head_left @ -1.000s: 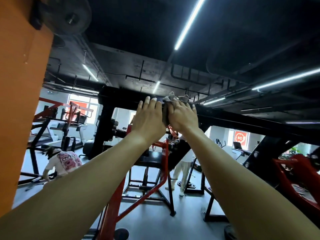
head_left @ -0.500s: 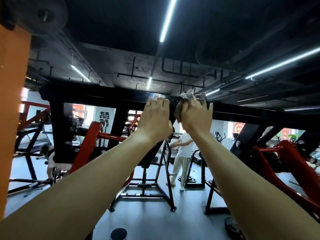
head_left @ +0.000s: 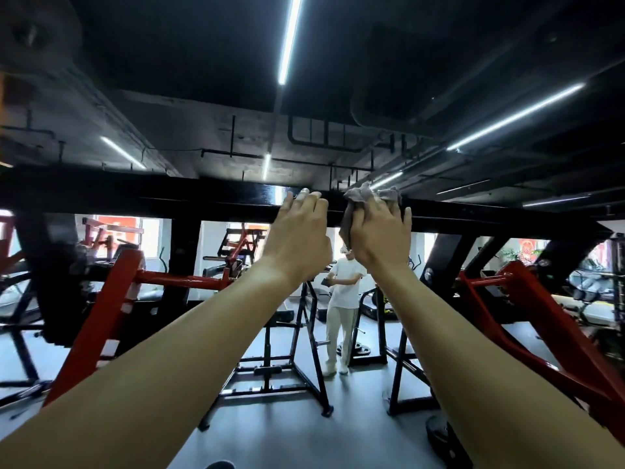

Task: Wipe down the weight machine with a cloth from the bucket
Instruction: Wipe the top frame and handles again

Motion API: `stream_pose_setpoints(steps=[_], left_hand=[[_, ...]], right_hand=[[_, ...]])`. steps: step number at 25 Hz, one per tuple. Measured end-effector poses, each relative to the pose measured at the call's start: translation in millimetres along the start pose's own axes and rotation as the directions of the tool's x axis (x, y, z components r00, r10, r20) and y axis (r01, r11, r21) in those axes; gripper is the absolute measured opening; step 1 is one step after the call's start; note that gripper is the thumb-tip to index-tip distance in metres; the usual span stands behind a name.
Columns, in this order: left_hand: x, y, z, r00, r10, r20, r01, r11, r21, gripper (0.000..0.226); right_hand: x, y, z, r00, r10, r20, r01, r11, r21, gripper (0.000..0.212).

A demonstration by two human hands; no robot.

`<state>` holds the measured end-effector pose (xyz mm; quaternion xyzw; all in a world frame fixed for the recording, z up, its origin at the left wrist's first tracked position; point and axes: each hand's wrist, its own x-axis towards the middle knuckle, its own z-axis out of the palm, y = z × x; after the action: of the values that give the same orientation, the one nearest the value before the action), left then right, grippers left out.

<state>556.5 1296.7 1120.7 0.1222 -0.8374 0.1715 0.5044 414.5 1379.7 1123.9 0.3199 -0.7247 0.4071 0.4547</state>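
Now the grey crumpled cloth (head_left: pixel 362 197) is high in the middle of the frame, a little to the right, pressed on the long black metal crossbeam (head_left: pixel 203 202) of the weight machine. The right hand (head_left: pixel 378 236) grips it. Its fingers curl over the bunched fabric and hold it to the beam; one fold sticks up above the fingertips and another hangs down beside the thumb. The left hand (head_left: pixel 299 238) is just beside it, on the left, and does not touch the cloth. Its fingers lie nearly straight on the beam with the tips at the upper edge, and they hold nothing.

I judge the cloth to be soft, light and limp, so it may fold or slip if it is held loosely. It is best taken as a wad in the whole palm. The beam looks hard, stiff and glossy, with a bright highlight on it, so the cloth should slide along it easily.

Below the beam, red painted steel arms (head_left: pixel 111 299) stand at the left and right over a smooth grey floor (head_left: pixel 287 434). A person in white clothes (head_left: pixel 343 292) stands in the centre background. Long white light strips (head_left: pixel 289 38) cross the dark ceiling (head_left: pixel 169 45). The bucket is not in view.
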Motion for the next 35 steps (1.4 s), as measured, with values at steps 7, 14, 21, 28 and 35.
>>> stream_pose_setpoints(steps=[7,14,21,28,35], left_hand=[[9.0,14.1,10.0,0.999,0.012,-0.037,-0.011,1.0,0.028,0.05],[27.8,42.7,25.3,0.998,0.057,-0.025,-0.057,0.998,-0.005,0.053],[45.2,74.0,46.4,0.995,0.046,-0.091,-0.038,0.995,0.087,0.049],[72.9,129.1,70.5,0.983,0.119,-0.136,-0.118,0.993,0.019,0.038],[75.3,162.2,98.1,0.977,0.197,-0.083,-0.195,0.98,0.034,0.041]], right_hand=[[4.1,7.5,5.9,0.988,-0.153,0.005,0.153,0.986,-0.062,0.06],[27.1,30.5,6.7,0.999,-0.051,0.005,0.051,0.999,-0.013,0.057],[46.0,87.8,-2.2,0.997,0.063,-0.038,-0.065,0.996,-0.059,0.052],[56.0,143.2,-13.6,0.998,-0.061,-0.035,0.06,0.997,-0.048,0.05],[66.4,180.8,-19.0,0.979,0.19,-0.076,-0.193,0.98,-0.039,0.047]])
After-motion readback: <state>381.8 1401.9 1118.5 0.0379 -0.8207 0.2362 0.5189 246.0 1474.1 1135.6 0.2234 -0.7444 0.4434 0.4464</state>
